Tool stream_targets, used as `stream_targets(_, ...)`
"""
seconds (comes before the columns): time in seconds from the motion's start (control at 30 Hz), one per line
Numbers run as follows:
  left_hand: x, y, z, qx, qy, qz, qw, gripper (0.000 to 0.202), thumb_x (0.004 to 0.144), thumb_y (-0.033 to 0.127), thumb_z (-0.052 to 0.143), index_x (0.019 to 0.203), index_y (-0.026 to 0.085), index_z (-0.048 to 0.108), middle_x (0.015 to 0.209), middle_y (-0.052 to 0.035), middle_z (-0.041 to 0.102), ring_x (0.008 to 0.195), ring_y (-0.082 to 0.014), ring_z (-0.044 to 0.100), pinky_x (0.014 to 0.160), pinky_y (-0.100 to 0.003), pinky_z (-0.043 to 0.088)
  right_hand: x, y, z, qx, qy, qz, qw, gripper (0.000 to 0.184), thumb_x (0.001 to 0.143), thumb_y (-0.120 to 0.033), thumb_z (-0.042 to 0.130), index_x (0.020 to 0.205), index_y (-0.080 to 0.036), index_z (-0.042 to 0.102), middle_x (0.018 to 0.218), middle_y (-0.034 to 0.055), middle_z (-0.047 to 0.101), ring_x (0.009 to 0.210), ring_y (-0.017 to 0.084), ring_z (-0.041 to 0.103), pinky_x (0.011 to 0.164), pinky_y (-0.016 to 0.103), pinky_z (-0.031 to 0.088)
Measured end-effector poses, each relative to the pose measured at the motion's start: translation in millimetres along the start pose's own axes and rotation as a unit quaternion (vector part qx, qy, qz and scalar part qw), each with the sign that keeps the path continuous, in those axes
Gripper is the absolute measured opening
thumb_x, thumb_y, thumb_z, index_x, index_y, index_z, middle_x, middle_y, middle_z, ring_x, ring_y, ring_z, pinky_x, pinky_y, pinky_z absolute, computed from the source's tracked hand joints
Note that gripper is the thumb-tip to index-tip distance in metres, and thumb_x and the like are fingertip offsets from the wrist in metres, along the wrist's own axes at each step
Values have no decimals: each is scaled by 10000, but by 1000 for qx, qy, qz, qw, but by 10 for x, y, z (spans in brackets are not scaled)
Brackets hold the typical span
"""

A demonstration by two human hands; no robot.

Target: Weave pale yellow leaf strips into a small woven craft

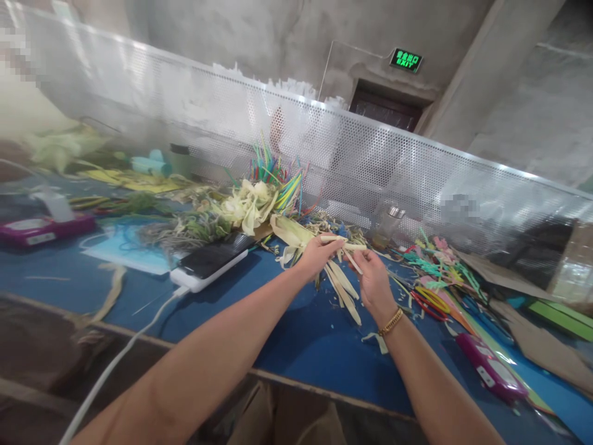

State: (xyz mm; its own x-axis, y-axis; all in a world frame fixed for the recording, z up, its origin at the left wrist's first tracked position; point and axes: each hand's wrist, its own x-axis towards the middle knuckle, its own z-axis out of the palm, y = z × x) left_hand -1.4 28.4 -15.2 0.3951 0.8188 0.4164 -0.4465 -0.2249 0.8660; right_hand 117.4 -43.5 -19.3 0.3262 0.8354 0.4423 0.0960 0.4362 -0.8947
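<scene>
Left hand: here it is, the left hand (320, 254) pinching, thumb and fingers closed on a pale strip (355, 246), apparently to hold that piece steady.
Right hand: the right hand (372, 275) comes up opposite, fingertips gripping near the strip's other end, a thin pale tail (353, 262) slanting down beside them; the two-sided grip probably keeps the work taut and in sight.
Pale strip: up in front of the person, above the blue table (319, 346), bridging the two hands.
Loose strips: a fan of flat strips (343, 289) spreads just below the fingers; whether it hangs from the grip or lies on the table, I cannot tell.
Husk pile: broad, pale husks (293, 233) lie just beyond the left hand, likely there for easy reach, with a bundle of coloured stems (278, 176) behind.
Phone side: a dark-screened phone (215, 256) sits left of the work on a white block, a white cable (125, 352) running off toward the near edge, presumably for charging.
Right flank: scissors (430, 303) with red and yellow handles rest near the right forearm, seemingly parked within reach; a purple device (491, 368) lies closer in.
</scene>
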Motion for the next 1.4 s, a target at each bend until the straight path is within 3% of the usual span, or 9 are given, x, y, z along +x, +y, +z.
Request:
stream_targets(0.17,12,-14,-18,-46,37,-17,998,278,654,391,699,635,159,547,536,53,427,470,-49,331,469,-219,243,-45,-75,18,-94,-23,-106,990,214,768,-334,618,941,-209,634,938,70,676,873,200,633,831,370,483)
stream_targets(0.37,-4,-48,23,-49,39,5,998,277,660,379,704,688,150,552,554,51,437,502,-55,357,488,-209,265,-103,-146,53,-224,51,-210,950,223,733,-342,669,893,-187,673,875,62,697,773,184,644,757,333,506)
stream_targets(0.63,-31,-148,110,-41,8,31,999,278,684,381,694,749,148,558,546,57,426,510,-65,360,516,-217,289,-73,-154,6,-260,131,-255,922,194,790,-357,615,806,-175,681,790,48,676,699,158,604,672,291,481)
stream_targets(0.8,-43,-116,90,-16,17,40,999,261,701,368,677,801,154,566,590,45,455,536,-71,383,537,-217,307,-73,-172,0,-283,86,-247,923,185,824,-341,575,800,-180,662,765,34,674,677,147,602,670,275,470)
stream_targets(0.93,-52,-92,72,41,-21,70,996,250,710,358,667,828,155,581,663,23,501,581,-80,415,561,-219,330,-100,-197,3,-318,79,-228,917,176,817,-338,592,871,-179,643,741,31,679,636,143,608,622,255,462)
stream_targets(1.17,-52,-111,54,102,-29,91,990,207,753,348,619,819,154,595,626,29,475,577,-90,412,562,-224,336,-127,-225,-24,-455,74,-278,843,198,867,-305,521,860,-192,684,790,42,688,692,150,603,675,258,439)
stream_targets(1.4,-56,-100,42,159,-4,118,980,155,763,308,593,801,158,601,727,-4,571,673,-116,505,648,-234,399,-101,-198,-22,-530,72,-283,796,231,878,-272,494,867,-188,709,737,48,677,676,156,591,650,252,404)
